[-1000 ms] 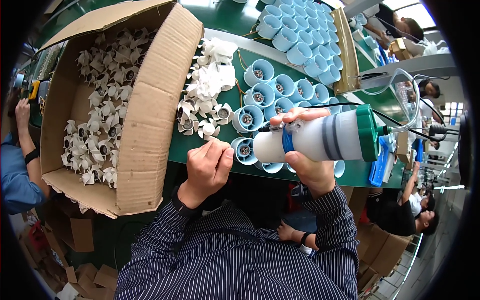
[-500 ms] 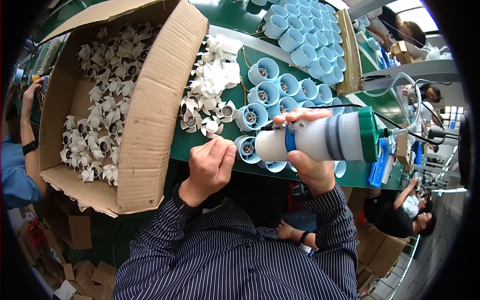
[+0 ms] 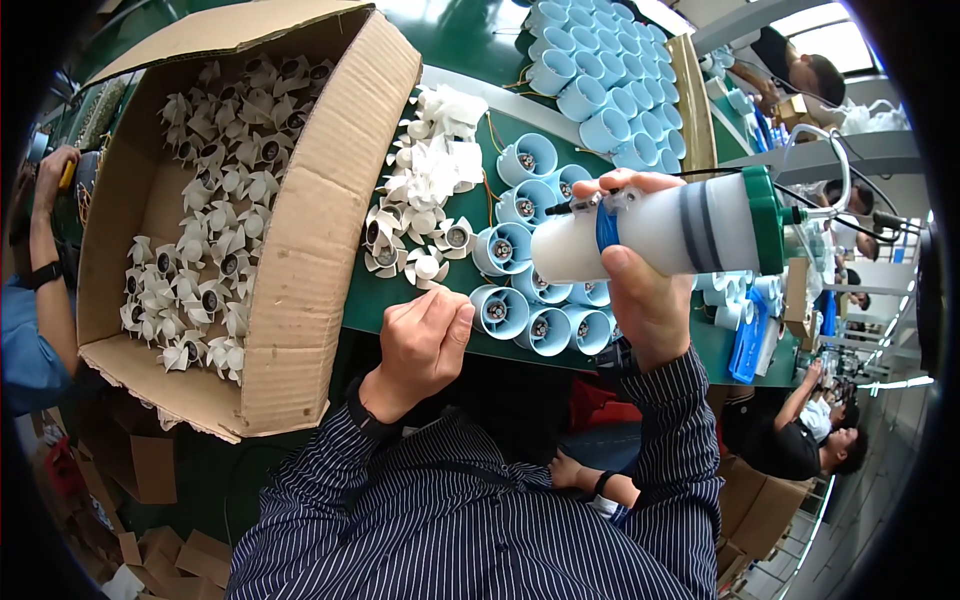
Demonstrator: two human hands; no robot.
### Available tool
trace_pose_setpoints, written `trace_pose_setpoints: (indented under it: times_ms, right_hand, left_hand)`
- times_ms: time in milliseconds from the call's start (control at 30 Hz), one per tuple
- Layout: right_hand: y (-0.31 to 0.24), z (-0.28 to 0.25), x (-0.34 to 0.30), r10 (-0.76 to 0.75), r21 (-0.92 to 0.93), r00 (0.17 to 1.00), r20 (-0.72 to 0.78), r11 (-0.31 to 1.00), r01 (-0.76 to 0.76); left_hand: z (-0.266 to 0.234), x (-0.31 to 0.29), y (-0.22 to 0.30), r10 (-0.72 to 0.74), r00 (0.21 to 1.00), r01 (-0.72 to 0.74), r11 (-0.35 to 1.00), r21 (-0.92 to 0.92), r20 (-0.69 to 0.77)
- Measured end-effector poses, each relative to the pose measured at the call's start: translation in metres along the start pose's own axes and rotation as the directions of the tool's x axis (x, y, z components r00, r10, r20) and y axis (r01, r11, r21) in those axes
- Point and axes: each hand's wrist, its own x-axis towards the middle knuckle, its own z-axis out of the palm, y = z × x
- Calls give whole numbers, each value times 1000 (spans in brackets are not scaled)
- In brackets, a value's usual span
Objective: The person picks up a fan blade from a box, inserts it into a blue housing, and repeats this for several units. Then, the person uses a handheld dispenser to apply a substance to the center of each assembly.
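My right hand (image 3: 648, 295) is wrapped round a white dispensing cartridge (image 3: 730, 222) with dark grey bands, a green cap and a hose at its right end. A blue band circles its body near my fingers. The cartridge lies nearly level above light blue cups (image 3: 503, 248) with small motors inside, hiding some of them. My left hand (image 3: 428, 343) is closed in a pinch at the green table's near edge; whatever is between the fingertips cannot be made out. Just beyond it lie white fan impellers (image 3: 427, 267), some loose, others heaped.
On the left stands a large open cardboard box (image 3: 300, 240) holding many more impellers. Rows of blue cups (image 3: 605, 130) fill the far side, beside a brown board (image 3: 693, 100). A co-worker's arm (image 3: 55, 260) shows at far left; another person's hand (image 3: 565, 470) is below the table edge.
My right hand has carried the cartridge to the right and slightly farther up, uncovering more cups near the table edge. My left hand stays closed in nearly the same place.
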Motion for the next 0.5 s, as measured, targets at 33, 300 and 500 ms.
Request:
trace_pose_setpoints:
  times_ms: [33,300,500]
  right_hand:
    - [3,0,4,-2,25,1000,-8,1000,2]
    - [22,-1,14,5,106,1000,-11,994,-3]
    - [24,-1,14,6,108,1000,-26,994,-3]
  left_hand:
    - [0,1,1,2,1000,-2,1000,-3,4]
    - [-3,1,1,-2,1000,2,1000,-5,14]
    - [-2,2,1,-3,1000,3,1000,-16,14]
